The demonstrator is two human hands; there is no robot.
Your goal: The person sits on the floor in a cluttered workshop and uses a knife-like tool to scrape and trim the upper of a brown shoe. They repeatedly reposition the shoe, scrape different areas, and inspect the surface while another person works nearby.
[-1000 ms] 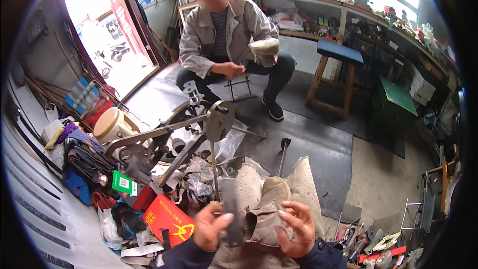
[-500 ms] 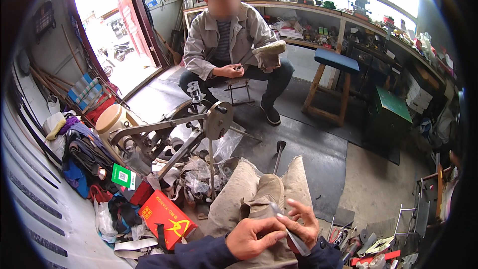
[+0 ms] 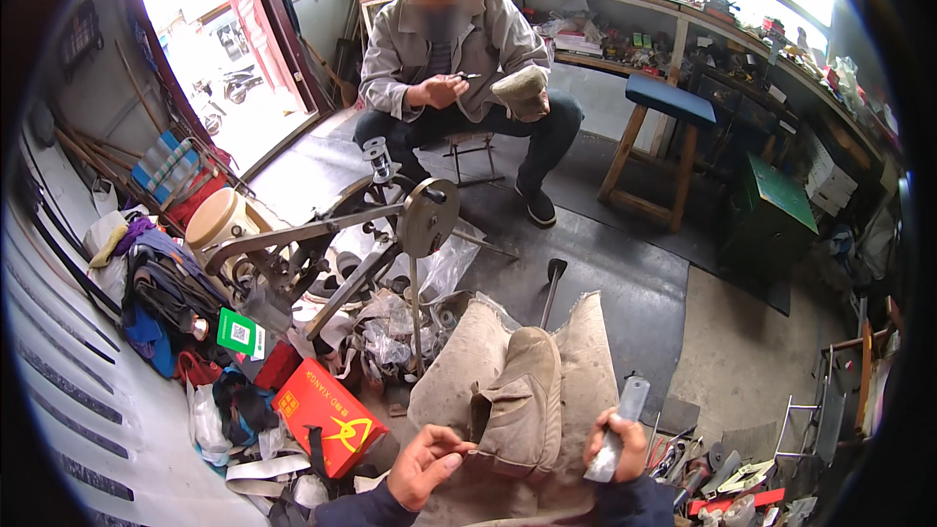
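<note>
A worn grey-brown slip-on shoe (image 3: 522,400) lies across my lap on a dusty beige apron (image 3: 444,381). At its lower left edge, my left hand (image 3: 427,468) has thumb and index finger pinched together; what is between them, if anything, is too small to make out. To the right of the shoe, my right hand (image 3: 621,444) is wrapped round a flat metal cobbler's knife (image 3: 633,398), whose broad strip sticks up above the fist and whose other end shows below it. The knife is apart from the shoe.
A hand-cranked shoe-patching machine (image 3: 427,218) stands ahead left, over bags and scraps. A red shoebox (image 3: 327,418) lies left of my knees, loose tools (image 3: 717,478) to the right. Opposite sits a person (image 3: 459,59) with a shoe (image 3: 522,93) and a small tool. A blue-topped stool (image 3: 671,101) stands farther right.
My hands have parted: the left has moved left to the shoe's edge, the right has gone right with the knife. The person opposite has lowered their shoe and raised a small tool.
</note>
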